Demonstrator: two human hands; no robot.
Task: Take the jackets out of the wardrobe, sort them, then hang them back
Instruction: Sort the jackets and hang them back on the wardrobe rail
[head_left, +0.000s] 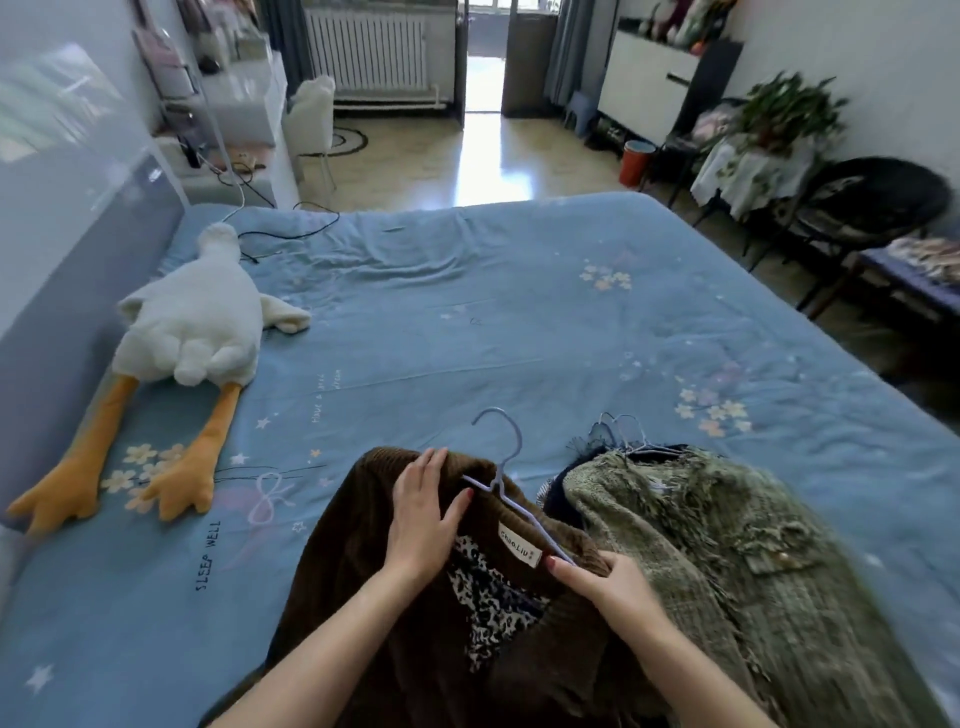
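I judged the job to be in its middle stage: the jackets were out of the wardrobe and lay on the bed (519, 291), and hanging them back had not begun. No wardrobe showed in the head view.

The brown jacket (363, 597) lay at the near edge of the bed, collar toward the far edge, its leopard-print lining and a white neck label showing. A pale blue hanger (511, 480) sat in its collar, hook pointing away from me. My left hand (423, 512) rested flat on the left shoulder of the jacket, fingers straight, gripping nothing. My right hand (605, 577) pinched the right arm of the hanger just under the label. I took this as either drawing the hanger out or seating it; I could not tell which.

Touching the brown jacket on its right lay a green tweed jacket (727, 561) with frayed edges, on top of something dark that I could not make out, with a bunch of wire hangers (621, 431) at its collar. Those were left to deal with.

A plush goose (192, 332) lay near the left edge of the bed and a black cable (291, 234) trailed at the far left corner, both well apart from the jackets. Nothing lay between my hands and the work.
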